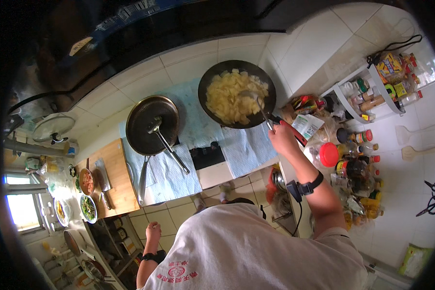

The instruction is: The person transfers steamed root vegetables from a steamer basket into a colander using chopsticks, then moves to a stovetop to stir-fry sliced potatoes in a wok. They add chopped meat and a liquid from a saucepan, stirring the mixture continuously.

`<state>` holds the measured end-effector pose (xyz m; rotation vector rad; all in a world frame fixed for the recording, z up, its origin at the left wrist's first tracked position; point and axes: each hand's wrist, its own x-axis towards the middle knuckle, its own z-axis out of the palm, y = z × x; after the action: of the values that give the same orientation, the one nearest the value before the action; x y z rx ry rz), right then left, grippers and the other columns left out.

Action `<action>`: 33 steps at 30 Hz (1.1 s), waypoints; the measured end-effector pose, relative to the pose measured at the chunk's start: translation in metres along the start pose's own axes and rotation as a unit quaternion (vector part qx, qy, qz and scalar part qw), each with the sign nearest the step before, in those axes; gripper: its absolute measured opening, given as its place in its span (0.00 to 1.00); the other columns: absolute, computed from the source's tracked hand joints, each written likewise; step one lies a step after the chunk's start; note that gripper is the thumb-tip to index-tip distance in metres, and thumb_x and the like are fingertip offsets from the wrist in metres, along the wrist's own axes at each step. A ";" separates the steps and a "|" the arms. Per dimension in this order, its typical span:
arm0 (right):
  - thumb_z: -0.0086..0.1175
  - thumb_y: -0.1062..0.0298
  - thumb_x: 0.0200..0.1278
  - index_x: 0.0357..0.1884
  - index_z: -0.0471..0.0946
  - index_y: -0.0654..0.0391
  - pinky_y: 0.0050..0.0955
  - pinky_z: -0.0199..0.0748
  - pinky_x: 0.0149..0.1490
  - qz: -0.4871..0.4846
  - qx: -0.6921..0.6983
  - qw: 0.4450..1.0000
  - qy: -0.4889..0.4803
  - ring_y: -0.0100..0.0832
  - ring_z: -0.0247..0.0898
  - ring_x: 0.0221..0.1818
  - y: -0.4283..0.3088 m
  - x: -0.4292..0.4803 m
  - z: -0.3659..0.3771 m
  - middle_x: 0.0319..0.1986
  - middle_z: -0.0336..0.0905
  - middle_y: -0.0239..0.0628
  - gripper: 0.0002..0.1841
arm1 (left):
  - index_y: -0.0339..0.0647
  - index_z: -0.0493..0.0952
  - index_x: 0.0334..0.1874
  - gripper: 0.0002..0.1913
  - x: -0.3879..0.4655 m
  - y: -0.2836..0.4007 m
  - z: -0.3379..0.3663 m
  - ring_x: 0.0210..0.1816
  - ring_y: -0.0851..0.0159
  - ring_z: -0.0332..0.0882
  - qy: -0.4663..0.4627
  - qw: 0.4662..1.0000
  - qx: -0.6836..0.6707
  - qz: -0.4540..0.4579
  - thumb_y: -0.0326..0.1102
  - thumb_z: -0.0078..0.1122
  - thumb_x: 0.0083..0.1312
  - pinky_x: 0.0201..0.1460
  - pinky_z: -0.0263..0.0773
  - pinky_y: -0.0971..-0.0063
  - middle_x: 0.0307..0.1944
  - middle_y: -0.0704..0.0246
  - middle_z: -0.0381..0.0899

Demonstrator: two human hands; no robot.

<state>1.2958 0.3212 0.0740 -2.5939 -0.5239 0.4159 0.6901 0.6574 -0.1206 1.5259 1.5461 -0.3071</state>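
Observation:
My right hand (283,138) grips the metal handle of a spatula or ladle (262,110). Its head rests among pale yellow sliced pieces, probably potato (228,94), in a dark wok (209,112). The wok's red-and-black handle (298,135) passes beside my right hand. My left hand (153,231) hangs low, away from the stove, fingers curled and nothing visible in it. Left of the wok sits a second frying pan (137,123) with another metal utensil (166,146) lying across it, its handle over the rim.
Blue-white sheets (174,177) cover the stove around a black control panel (207,156). At left, a wooden cutting board (123,188) holds a cleaver (102,174), a bowl of diced pinkish food (87,181) and a knife (106,200). Bottles (349,167) and a red-lidded jar (328,154) crowd the right.

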 end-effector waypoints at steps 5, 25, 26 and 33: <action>0.51 0.64 0.67 0.29 0.77 0.68 0.55 0.74 0.43 -0.032 0.013 0.995 0.098 0.63 0.77 0.37 0.005 0.017 0.007 0.29 0.79 0.61 0.16 | 0.38 0.78 0.53 0.16 -0.010 -0.006 0.005 0.21 0.71 0.75 0.014 1.000 -0.010 -0.026 0.35 0.63 0.66 0.21 0.69 0.75 0.23 0.69 0.80; 0.53 0.61 0.67 0.33 0.81 0.65 0.53 0.79 0.43 -0.056 -0.064 0.988 0.127 0.56 0.81 0.37 -0.029 0.094 0.053 0.31 0.82 0.56 0.16 | 0.38 0.79 0.53 0.16 -0.020 -0.019 0.006 0.22 0.70 0.76 0.022 0.998 -0.047 -0.023 0.35 0.63 0.65 0.24 0.70 0.74 0.23 0.68 0.81; 0.52 0.62 0.67 0.36 0.78 0.65 0.54 0.77 0.45 -0.076 -0.043 0.988 0.125 0.59 0.79 0.38 -0.031 0.095 0.051 0.31 0.81 0.59 0.14 | 0.38 0.79 0.53 0.16 -0.020 -0.020 0.007 0.22 0.70 0.77 0.019 0.999 -0.026 -0.036 0.35 0.63 0.65 0.24 0.71 0.74 0.23 0.68 0.81; 0.52 0.60 0.68 0.39 0.79 0.63 0.54 0.77 0.43 -0.065 -0.112 0.989 0.068 0.57 0.80 0.37 -0.039 0.090 0.044 0.30 0.82 0.56 0.14 | 0.38 0.79 0.54 0.17 -0.029 -0.020 0.009 0.24 0.69 0.78 0.036 0.998 -0.051 -0.004 0.34 0.63 0.64 0.25 0.72 0.73 0.25 0.66 0.82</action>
<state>1.3478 0.4081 0.0379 -2.7562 -0.7228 0.1411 0.6707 0.6275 -0.1124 1.4658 1.6007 -0.1765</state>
